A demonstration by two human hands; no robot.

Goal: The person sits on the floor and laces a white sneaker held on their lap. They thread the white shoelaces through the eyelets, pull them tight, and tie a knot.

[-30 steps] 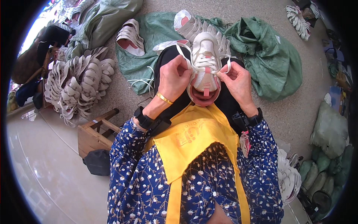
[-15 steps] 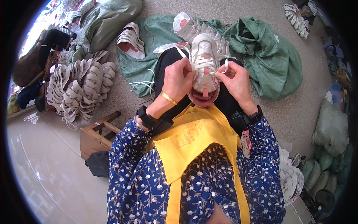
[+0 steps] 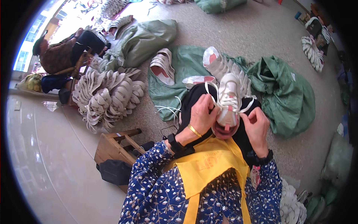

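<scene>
A white sneaker [image 3: 230, 89] with pink trim rests between my knees, its toe pointing away and its pink-lined opening toward me. My left hand [image 3: 202, 116] is closed in a pinch at the sneaker's left side, on a white shoelace [image 3: 209, 89] that loops up above the fingers. On the other side my right hand [image 3: 256, 127] pinches the lace near the upper eyelets with thumb and forefinger. A loop of that lace rises over the right hand. The exact lace ends are hidden by my fingers.
Stacked white shoe uppers [image 3: 110, 93] lie on the left, with more [image 3: 162, 66] on a green sack [image 3: 175, 63] ahead. A crumpled green sack [image 3: 285, 97] lies at right. A wooden stool [image 3: 113, 149] stands at lower left. Another person [image 3: 61, 56] sits at far left.
The view has swung up and left, so everything sits lower and further right. My right hand has drawn slightly away from the sneaker, with the lace loop stretched out sideways.
</scene>
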